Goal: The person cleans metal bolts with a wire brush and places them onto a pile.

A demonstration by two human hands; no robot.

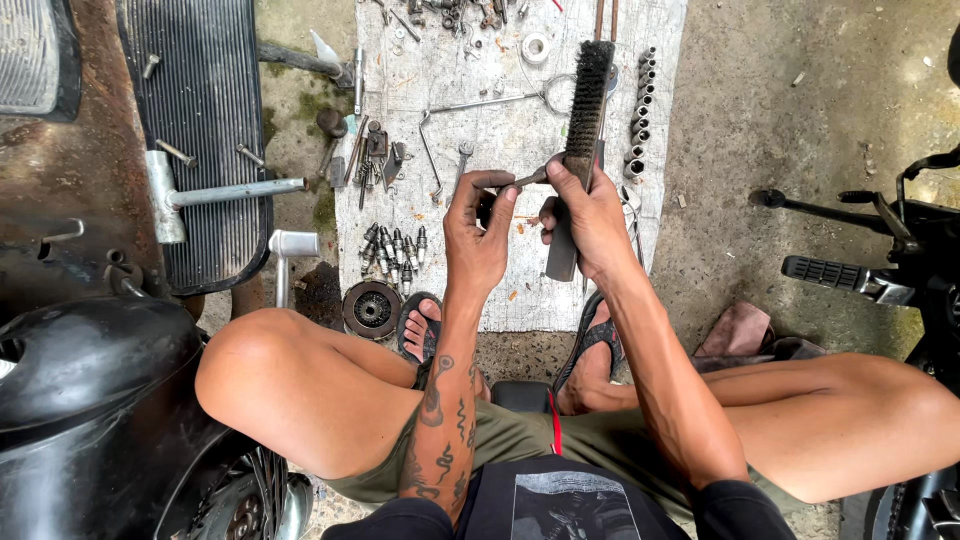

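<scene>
The bolt (528, 180) sits between the two hands, pinched at its near end by the fingertips of the left hand (478, 228), with its far end lying against the bristles of the wire brush (583, 110). I judge it a bolt or a thin pin; it is too small to tell apart with certainty.

Hazards from this position:
- The pinch is light and at one end only. A hard stroke of the brush could twist the bolt out of the fingers and drop it onto the cloth (520, 290) among the loose parts.
- The left fingertips lie just beside the bristles. A stroke that runs long could scrape them.
- The spark plugs (393, 250) and the row of sockets (640, 110) lie near; a dropped bolt could roll in among them and be hard to find.

Hand pose:
- Left hand: grasping the bolt, wrist bent, thumb and forefinger closed on it, forearm resting over the left knee.
- Right hand (588, 215): clenched around the brush handle, knuckles up, brush head pointing far, bristle face turned left toward the bolt.
- Both hands hang above the cloth, over the sandals (420, 325), well apart from the black footboard (205, 120) at the left.
</scene>
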